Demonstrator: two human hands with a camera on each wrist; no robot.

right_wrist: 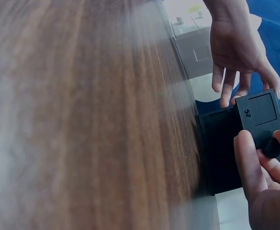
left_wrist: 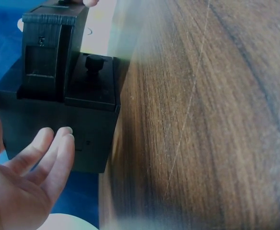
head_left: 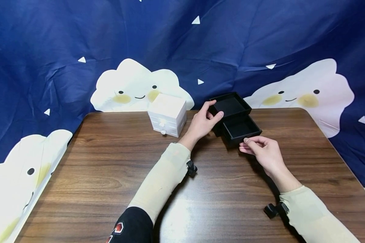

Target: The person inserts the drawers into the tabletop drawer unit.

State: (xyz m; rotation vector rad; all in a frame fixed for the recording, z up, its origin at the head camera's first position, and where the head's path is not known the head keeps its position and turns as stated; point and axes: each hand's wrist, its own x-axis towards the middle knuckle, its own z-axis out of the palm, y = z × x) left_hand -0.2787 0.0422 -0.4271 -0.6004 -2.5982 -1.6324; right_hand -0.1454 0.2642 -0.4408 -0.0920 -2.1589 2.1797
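A small black drawer box (head_left: 231,103) stands toward the back of the table, its upper drawer (head_left: 241,128) pulled out toward me. My right hand (head_left: 266,152) is at the drawer's front and pinches its round black knob (right_wrist: 271,148) between thumb and fingers. At the box's left side is my left hand (head_left: 202,121), fingers fairly straight; its thumb lies by the top edge. The left wrist view shows those fingers (left_wrist: 58,148) along the side wall; whether all of them touch cannot be told. A lower drawer with its own knob (left_wrist: 94,63) stays closed.
A white drawer box (head_left: 167,114) with small knobs stands left of the black one on the wooden table (head_left: 124,168). Behind the table hangs a blue cloth (head_left: 158,33) with cloud prints. Each wrist carries a small black camera (head_left: 191,168).
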